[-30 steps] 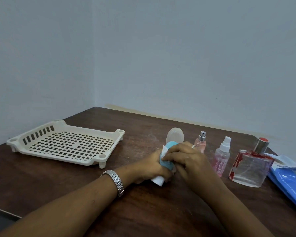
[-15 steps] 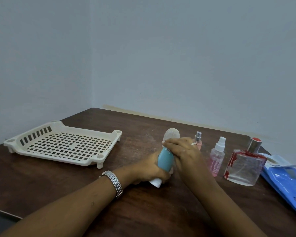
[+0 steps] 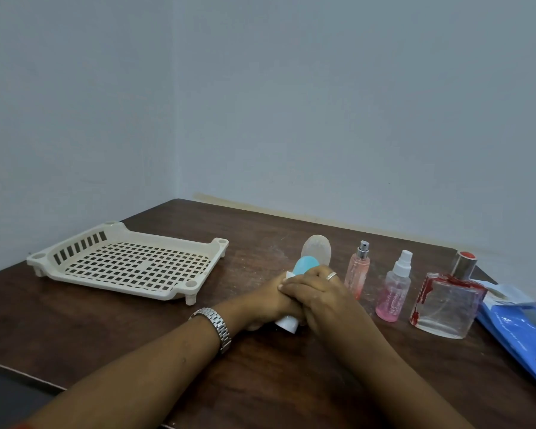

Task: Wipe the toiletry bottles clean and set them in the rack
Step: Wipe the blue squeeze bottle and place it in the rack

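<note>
Wiping appears underway: near centre, the left hand [image 3: 270,301] grips a teal bottle [image 3: 305,265] while the right hand [image 3: 317,294] clamps a white cloth [image 3: 288,276] on it. Next, probably carrying it left to the empty rack [image 3: 130,265] farther back.

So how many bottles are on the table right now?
5: a teal bottle in both hands, an oval translucent one behind it, then rightward a slim pink sprayer, a white-capped spray bottle and a square glass perfume bottle.
</note>
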### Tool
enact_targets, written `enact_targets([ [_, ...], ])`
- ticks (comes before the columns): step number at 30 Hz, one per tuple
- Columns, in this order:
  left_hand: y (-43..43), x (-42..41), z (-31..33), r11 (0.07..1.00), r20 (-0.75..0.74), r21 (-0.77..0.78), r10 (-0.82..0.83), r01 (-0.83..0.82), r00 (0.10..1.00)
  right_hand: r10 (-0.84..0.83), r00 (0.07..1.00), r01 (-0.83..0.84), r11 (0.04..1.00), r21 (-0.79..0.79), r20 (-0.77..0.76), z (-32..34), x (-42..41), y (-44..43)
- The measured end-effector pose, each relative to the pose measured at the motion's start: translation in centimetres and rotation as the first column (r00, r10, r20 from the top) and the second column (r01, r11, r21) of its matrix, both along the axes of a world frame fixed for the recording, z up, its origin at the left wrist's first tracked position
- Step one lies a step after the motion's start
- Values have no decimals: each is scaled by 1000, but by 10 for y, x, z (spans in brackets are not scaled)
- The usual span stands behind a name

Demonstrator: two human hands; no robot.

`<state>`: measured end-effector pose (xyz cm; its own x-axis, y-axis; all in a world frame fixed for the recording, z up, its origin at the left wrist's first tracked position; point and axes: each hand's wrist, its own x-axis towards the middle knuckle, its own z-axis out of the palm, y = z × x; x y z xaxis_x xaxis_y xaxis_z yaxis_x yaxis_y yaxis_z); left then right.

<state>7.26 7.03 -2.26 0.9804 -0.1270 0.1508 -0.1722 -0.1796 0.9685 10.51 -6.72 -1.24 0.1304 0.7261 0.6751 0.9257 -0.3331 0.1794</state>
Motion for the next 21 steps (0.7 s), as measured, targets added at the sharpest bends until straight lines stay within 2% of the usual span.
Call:
enact_targets([
  [6,-3,1,3,999,-14,8,-34,34,999,-23,999,16,986,164,39,4,9,-7],
  [10,-2,1,3,996,-17,45,-73,74,997,-67,995,86,957,278,-77,7,14,-9],
  [15,-2,-1,3,994,-6,41,-101,101,995,-103,981,154,930,333,-167,5,15,-9],
  [21,0,-1,2,997,12,16,-77,77,997,-113,910,284,871,401,-399,3,10,-6],
])
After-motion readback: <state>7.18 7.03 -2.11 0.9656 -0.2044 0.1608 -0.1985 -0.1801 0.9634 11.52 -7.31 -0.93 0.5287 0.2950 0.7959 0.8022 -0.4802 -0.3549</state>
